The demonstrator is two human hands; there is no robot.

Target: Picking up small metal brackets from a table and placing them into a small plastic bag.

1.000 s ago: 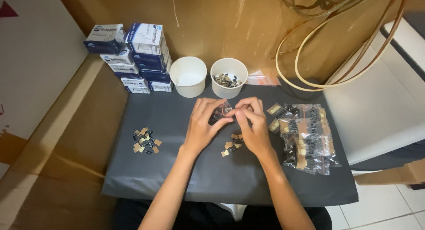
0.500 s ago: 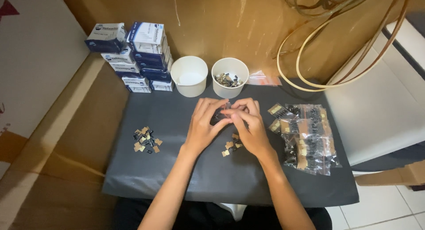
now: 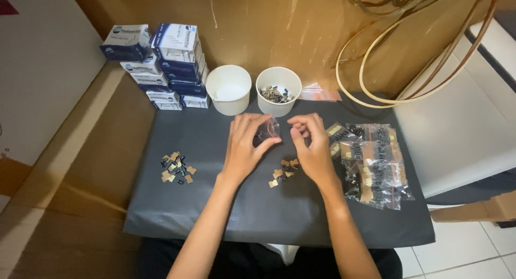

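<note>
Our left hand [image 3: 244,145] pinches a small clear bag [image 3: 270,130]; our right hand [image 3: 312,145], fingers curled, holds nothing visible. Tilted, it could spill parts onto the loose pile [image 3: 283,171] at six o'clock.

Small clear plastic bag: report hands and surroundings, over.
Left hand grips small clear plastic bag by fingertips. Right hand pinched shut beside it, contents unclear. Loose pile of small tan and black parts on dark mat beneath hands.

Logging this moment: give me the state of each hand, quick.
Left hand: closed, pinching a small clear plastic bag.
Right hand: fingers curled just beside the bag; whether it grips anything cannot be told.
</note>
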